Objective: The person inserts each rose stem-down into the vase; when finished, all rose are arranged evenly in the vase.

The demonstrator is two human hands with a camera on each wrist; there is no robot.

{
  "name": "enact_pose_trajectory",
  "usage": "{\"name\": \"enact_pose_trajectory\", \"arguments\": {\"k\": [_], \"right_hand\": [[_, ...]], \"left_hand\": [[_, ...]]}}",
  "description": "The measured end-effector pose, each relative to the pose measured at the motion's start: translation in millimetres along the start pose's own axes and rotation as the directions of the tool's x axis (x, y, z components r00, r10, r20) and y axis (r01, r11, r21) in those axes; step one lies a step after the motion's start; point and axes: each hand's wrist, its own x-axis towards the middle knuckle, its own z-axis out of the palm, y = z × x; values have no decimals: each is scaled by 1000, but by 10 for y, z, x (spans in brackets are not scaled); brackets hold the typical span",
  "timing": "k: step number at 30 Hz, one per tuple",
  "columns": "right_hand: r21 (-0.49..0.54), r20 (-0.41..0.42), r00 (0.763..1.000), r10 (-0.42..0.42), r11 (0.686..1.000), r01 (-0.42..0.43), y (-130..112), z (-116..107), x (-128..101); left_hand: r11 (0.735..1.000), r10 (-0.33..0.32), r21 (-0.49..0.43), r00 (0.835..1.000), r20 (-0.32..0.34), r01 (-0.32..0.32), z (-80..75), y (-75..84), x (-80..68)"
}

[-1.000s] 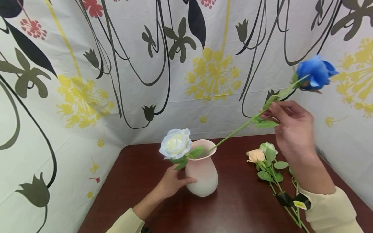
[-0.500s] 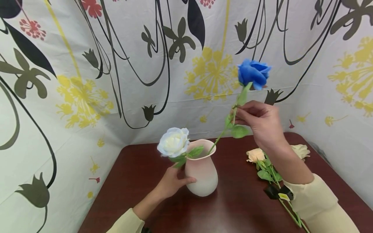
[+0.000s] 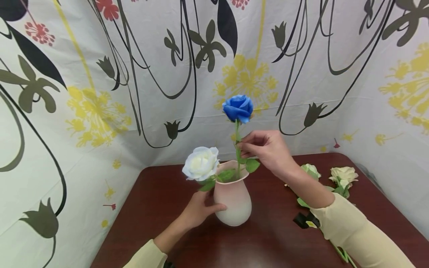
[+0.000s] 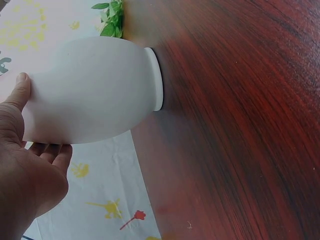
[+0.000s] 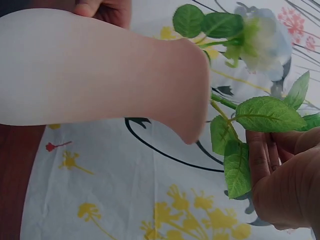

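Note:
A pink-and-white vase [image 3: 232,204] stands upright on the dark red-brown table. My left hand [image 3: 197,210] grips its left side, thumb across the front and fingers round the back; the left wrist view shows the same hand [image 4: 30,150] against the vase wall [image 4: 95,90]. Above the mouth, my right hand [image 3: 266,150] pinches the green stem of a blue rose [image 3: 238,108], whose lower stem is inside the vase. A pale blue-white rose [image 3: 201,163] leans out over the left rim. In the right wrist view, green leaves [image 5: 270,115] partly cover my right hand [image 5: 285,175].
Several cut roses lie on the table at the right, among them a cream rose [image 3: 344,175] and a pale green one [image 3: 311,171], partly behind my right forearm. A floral-patterned white cloth [image 3: 161,93] hangs behind and beside the table [image 3: 151,223].
My right hand has moved left and down with the blue rose, bringing its stem from slanted to nearly upright in the vase. The left hand and vase have stayed in place.

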Motion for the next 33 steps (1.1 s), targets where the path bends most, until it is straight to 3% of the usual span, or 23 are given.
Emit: {"name": "enact_pose_trajectory", "arguments": {"k": [6, 11, 14, 20, 26, 33], "right_hand": [[-55, 63, 997, 32, 998, -28, 124, 99, -25], [-148, 114, 993, -11, 989, 28, 204, 168, -47], [-238, 130, 990, -51, 968, 81, 238, 212, -53], [-430, 156, 985, -79, 892, 139, 260, 310, -60], [-525, 254, 965, -60, 829, 190, 209, 370, -70], [-531, 238, 970, -47, 830, 171, 191, 396, -88]], "left_hand": [[1000, 13, 5, 1000, 1, -13, 11, 5, 9], [1000, 3, -20, 1000, 3, -3, 8, 17, 18], [1000, 2, -28, 1000, 10, -2, 3, 13, 22], [1000, -1, 10, 999, 34, 0, -10, -18, 20], [1000, 3, 21, 999, 42, -4, -18, -18, 14], [1000, -11, 9, 999, 41, 11, -21, -27, 8]]}}
